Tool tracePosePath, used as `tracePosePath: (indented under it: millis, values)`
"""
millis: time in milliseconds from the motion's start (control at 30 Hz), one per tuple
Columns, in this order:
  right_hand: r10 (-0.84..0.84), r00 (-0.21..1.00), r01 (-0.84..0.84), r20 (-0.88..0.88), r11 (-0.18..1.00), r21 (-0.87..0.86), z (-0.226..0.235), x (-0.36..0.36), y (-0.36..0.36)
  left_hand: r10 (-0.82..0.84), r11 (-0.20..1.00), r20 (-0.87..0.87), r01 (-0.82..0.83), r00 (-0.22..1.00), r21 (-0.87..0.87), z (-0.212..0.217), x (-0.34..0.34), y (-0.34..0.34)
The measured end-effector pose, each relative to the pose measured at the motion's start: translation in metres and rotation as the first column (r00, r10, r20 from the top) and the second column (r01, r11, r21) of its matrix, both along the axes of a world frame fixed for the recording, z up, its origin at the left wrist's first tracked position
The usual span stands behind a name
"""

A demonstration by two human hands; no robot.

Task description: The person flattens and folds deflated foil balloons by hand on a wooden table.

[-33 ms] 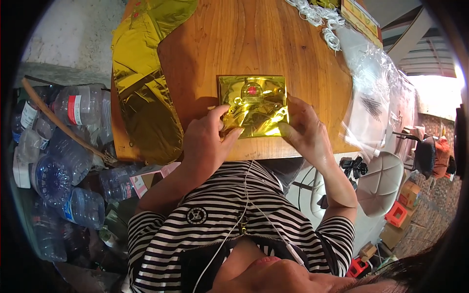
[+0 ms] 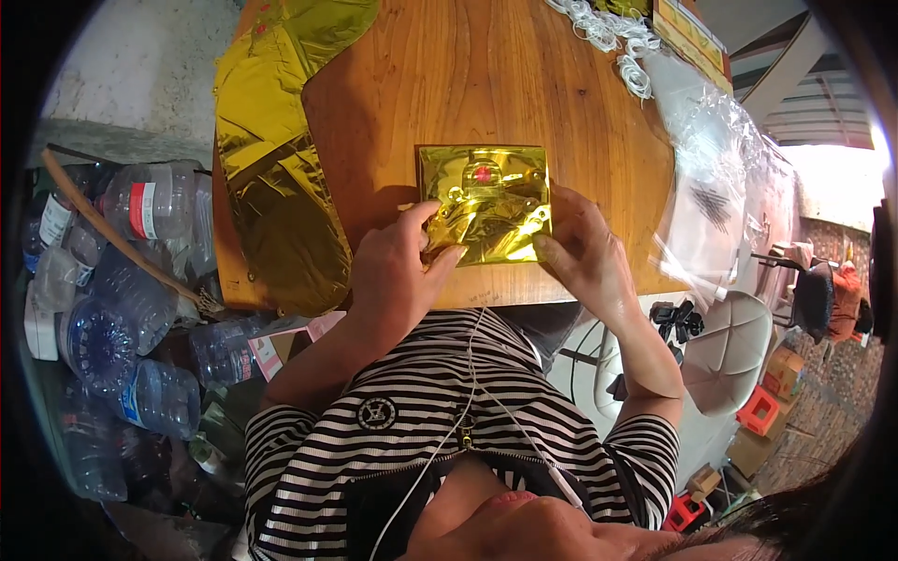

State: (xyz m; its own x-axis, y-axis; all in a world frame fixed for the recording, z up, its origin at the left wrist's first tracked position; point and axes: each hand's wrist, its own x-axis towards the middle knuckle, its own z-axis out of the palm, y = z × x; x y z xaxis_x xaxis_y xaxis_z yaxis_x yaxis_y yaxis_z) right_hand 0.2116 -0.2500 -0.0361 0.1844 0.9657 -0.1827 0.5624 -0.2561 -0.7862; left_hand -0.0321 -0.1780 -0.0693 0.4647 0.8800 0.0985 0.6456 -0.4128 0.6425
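Note:
A square of shiny gold foil [image 2: 500,201], folded flat and with a small red mark near its top, lies close to the table's front edge. At its left edge, my left hand [image 2: 398,266] grips the foil between thumb and forefinger. My right hand [image 2: 589,248] pinches the opposite edge, thumb on top and the other fingers partly hidden at the side. Farther left, a long pile of gold foil sheets [image 2: 267,159] is spread along the table's side.
The wooden table [image 2: 449,84] bears coils of white string [image 2: 603,28] at its far right. Clear plastic bags [image 2: 706,178] lie along its right edge. Several empty plastic bottles [image 2: 154,201] crowd the left side. A pale padded seat [image 2: 725,351] stands at the right.

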Motion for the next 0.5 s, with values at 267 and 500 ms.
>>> tracePosePath:
  millis: [267,500]
  values:
    - [0.101,0.993,-0.106,0.065,0.990,0.093,-0.006,0.005,0.003,0.032,0.999,0.023,-0.031,0.999,-0.043,0.001,0.004,0.003]
    - [0.157,0.980,-0.174,0.120,0.973,0.151,-0.006,0.004,0.005,0.078,0.937,0.101,-0.108,0.992,0.333,-0.002,0.008,0.003]
